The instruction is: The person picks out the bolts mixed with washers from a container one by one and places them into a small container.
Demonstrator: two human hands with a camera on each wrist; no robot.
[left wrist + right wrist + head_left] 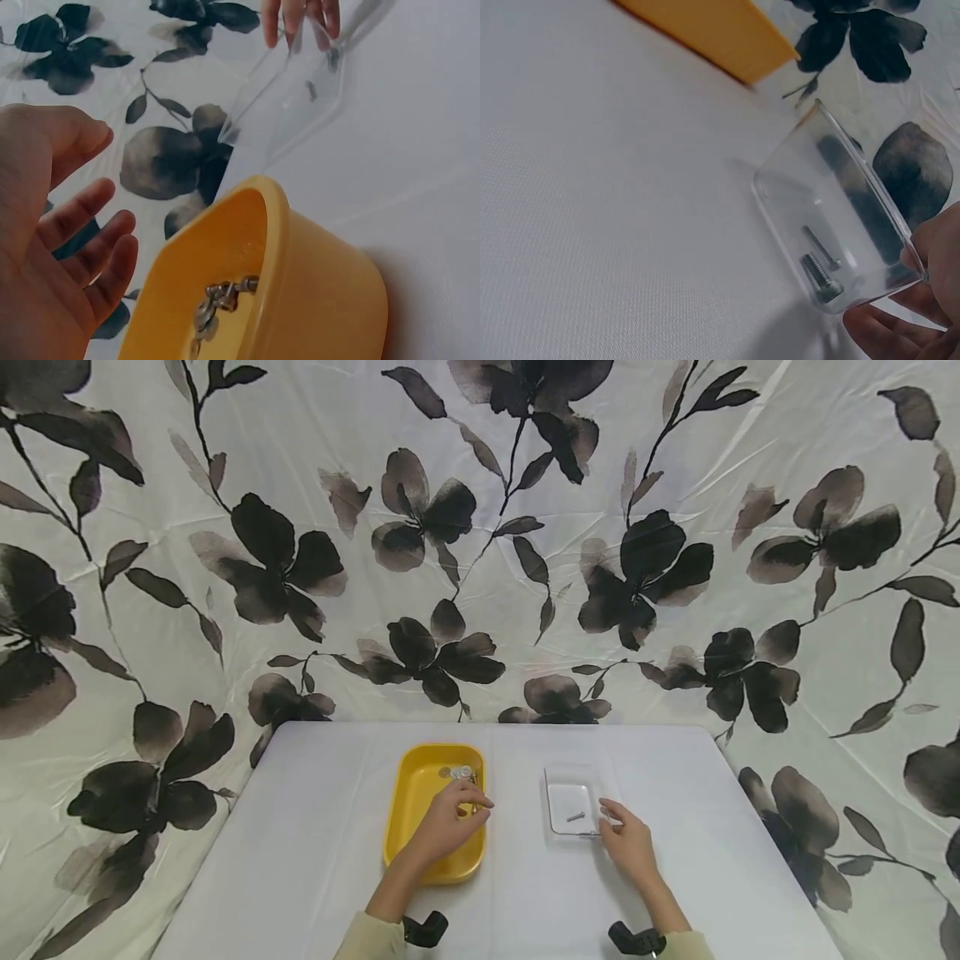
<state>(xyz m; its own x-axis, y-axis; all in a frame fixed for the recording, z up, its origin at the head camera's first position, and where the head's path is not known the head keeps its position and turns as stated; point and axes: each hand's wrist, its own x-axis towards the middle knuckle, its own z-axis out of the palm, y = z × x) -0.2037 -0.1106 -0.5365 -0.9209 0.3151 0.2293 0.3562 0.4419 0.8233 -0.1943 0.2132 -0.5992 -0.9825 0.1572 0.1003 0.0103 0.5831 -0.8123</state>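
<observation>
1. The box (570, 799) is at one o'clock from the person. In it lie a bolt (823, 281) and a thin screw (821, 246).
2. The right hand (628, 846) pinches the box at its four o'clock corner, thumb and fingers close together on the rim.
3. The tray (411, 814) is at eleven o'clock. Bolts (227, 295) and discs (202, 315) lie near its one o'clock corner.
4. The left hand (448, 818) is over the tray, fingers apart and softly bent. It looks like it holds nothing.
5. The box looks light, stiff and slick (it might crack if dropped), so the rim seems best to hold.
6. The bolts look small, hard and slippery; pinching the fat heads should work. Discs seem easiest by their edges.
</observation>
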